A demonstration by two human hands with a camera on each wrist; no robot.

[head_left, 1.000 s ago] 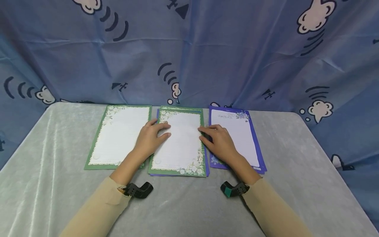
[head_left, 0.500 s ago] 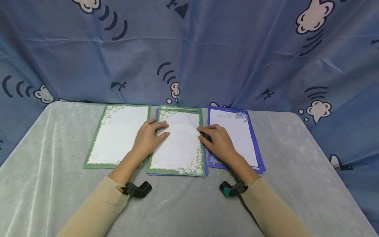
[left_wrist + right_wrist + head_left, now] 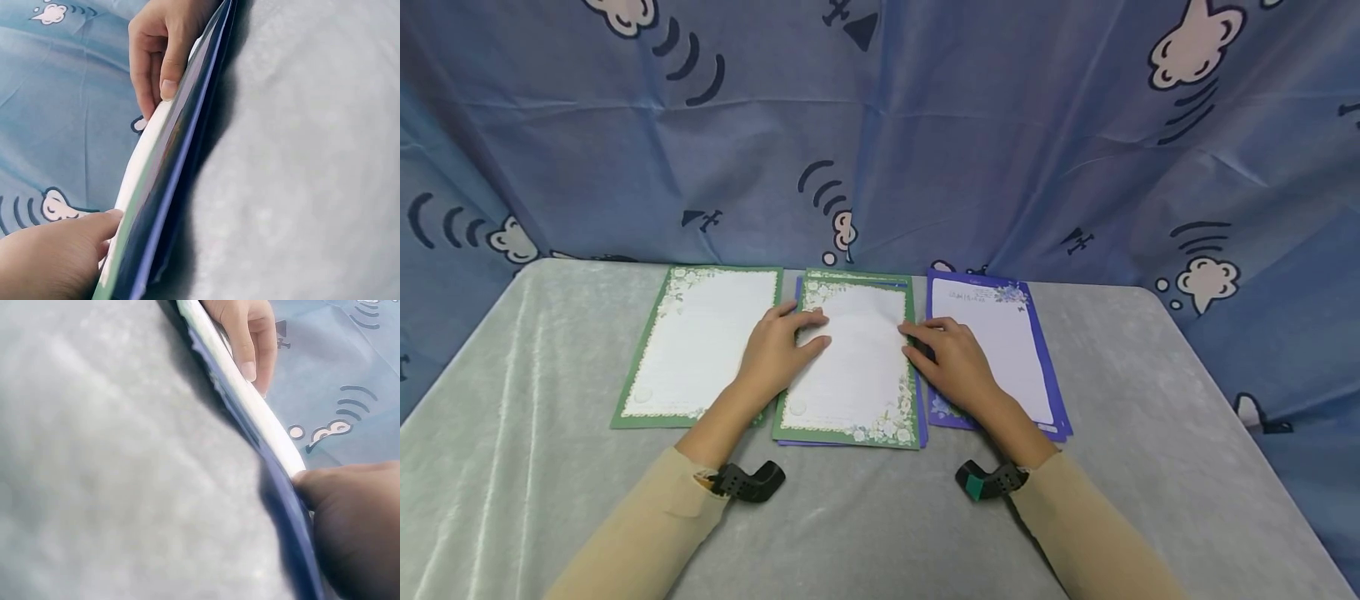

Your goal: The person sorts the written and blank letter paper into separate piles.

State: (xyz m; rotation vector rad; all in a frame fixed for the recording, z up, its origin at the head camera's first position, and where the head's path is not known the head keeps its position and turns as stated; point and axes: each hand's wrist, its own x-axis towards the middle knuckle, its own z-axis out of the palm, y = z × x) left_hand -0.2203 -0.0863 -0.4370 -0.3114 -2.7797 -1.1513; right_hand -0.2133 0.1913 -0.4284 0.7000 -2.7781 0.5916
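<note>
A green-bordered sheet of stationery paper lies in the middle of the head view, white inside with floral corners. Under it, purple and green edges of other sheets stick out. My left hand rests across its left side, thumb and fingertips touching the white area. My right hand has thumb and index finger at its right edge, the rest over the purple-bordered sheets. In both wrist views the stack shows edge-on, and its layers stand slightly apart in the left wrist view.
Another green-bordered sheet lies on the left, partly under my left forearm. A grey velvety cloth covers the table. Behind its far edge hangs a blue patterned curtain. A black wrist device sits on my left wrist.
</note>
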